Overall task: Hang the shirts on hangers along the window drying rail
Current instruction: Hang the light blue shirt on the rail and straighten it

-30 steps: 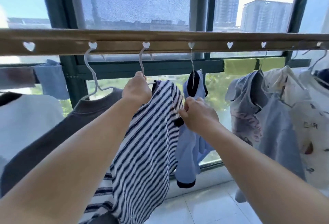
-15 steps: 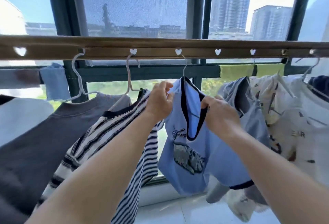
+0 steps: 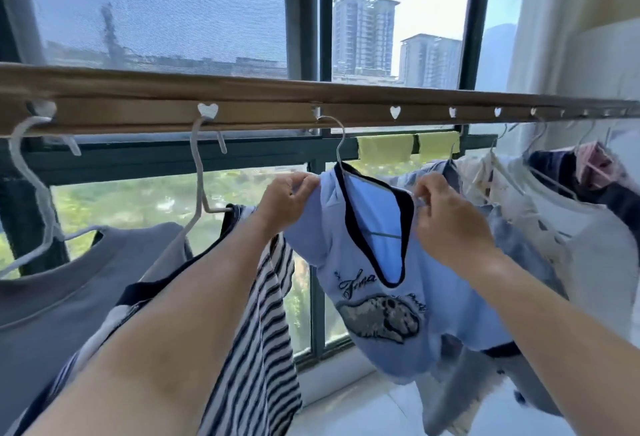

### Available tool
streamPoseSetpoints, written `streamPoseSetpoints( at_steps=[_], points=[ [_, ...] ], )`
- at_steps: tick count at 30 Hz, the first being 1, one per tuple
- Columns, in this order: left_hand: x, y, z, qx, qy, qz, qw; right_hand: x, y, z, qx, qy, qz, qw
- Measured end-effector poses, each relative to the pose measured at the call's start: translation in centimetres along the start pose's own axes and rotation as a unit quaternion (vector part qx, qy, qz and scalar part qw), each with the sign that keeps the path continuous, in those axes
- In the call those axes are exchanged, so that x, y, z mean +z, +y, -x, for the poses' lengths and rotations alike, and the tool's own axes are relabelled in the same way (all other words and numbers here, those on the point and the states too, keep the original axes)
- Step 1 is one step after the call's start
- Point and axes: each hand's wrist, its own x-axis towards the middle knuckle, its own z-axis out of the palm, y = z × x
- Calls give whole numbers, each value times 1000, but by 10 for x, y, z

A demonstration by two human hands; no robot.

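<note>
The fingers (image 3: 304,183) of the left hand (image 3: 284,205) are curled and pinch the left shoulder of a light blue shirt (image 3: 381,300), right beside its dark-trimmed neckline. The fingers (image 3: 424,189) of the right hand (image 3: 450,224) are curled too and pinch the shirt's right shoulder, so the two hands hold the neck opening spread wide between them. This blue shirt, with script lettering and an animal print on its chest, sits on a thin white hanger (image 3: 341,144) whose hook goes up to the wooden drying rail (image 3: 263,103) that runs across the window; part of the hanger's bar shows through the open neck. Both bare forearms reach up from the bottom edge. Under the left forearm hangs a navy-and-white striped shirt (image 3: 263,349) on a second white hanger (image 3: 199,172), hooked at a heart-shaped hole (image 3: 207,110) in the rail. Farther left a grey shirt (image 3: 59,297) hangs on another white hanger (image 3: 31,172). To the right of the blue shirt, crowded close together, hang a pale blue garment (image 3: 516,252), a white shirt (image 3: 595,248) and some darker pieces whose shapes are hard to tell apart. Two yellow cloths (image 3: 408,148) are draped over the dark window frame (image 3: 173,158) behind the rail. Beyond the glass stand tall buildings (image 3: 363,33) and green trees, and a pale curtain (image 3: 575,26) hangs at the far right.
</note>
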Motion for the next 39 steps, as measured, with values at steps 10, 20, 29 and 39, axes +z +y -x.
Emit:
streamPoseSetpoints(
  at_steps=[10, 20, 29, 39],
  points=[
    [35, 7, -32, 55, -43, 111, 991, -1, 7, -10, 3, 150, -4, 989],
    [39, 0, -48, 5, -125, 181, 975, 5, 10, -22, 8, 131, 71, 989],
    [77, -9, -37, 179, -124, -112, 969, 8, 3, -20, 55, 118, 89, 987],
    [58, -10, -78, 16, 35, 115, 993, -6, 9, -20, 43, 107, 104, 988]
  ],
)
